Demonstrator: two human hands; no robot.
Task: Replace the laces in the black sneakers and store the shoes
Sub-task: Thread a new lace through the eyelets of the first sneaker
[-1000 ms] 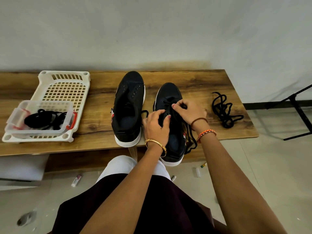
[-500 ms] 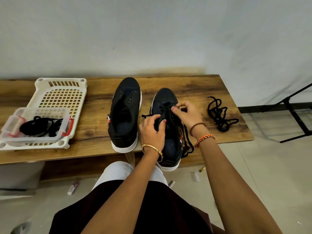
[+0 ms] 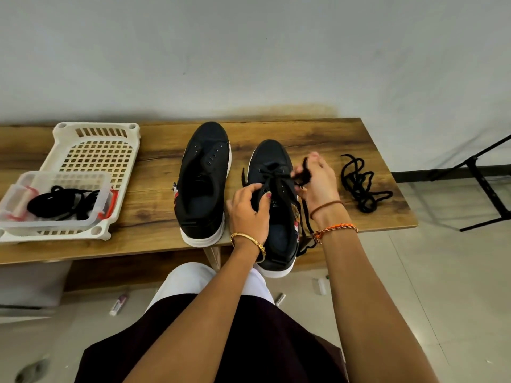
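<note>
My left hand [image 3: 250,208] grips the black white-soled sneaker [image 3: 272,205] at the wooden bench's [image 3: 154,172] front edge. My right hand [image 3: 318,181] pinches its black lace [image 3: 304,172] (blurred).

Looks like a bare staged room: plain white wall [image 3: 249,51], wood-look table [image 3: 154,172], tiled floor [image 3: 442,286], black stand [image 3: 481,175] far right.

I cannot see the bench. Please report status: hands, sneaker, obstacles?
Left hand grips right sneaker. Right hand pulls its lace. Nothing in the way.
</note>
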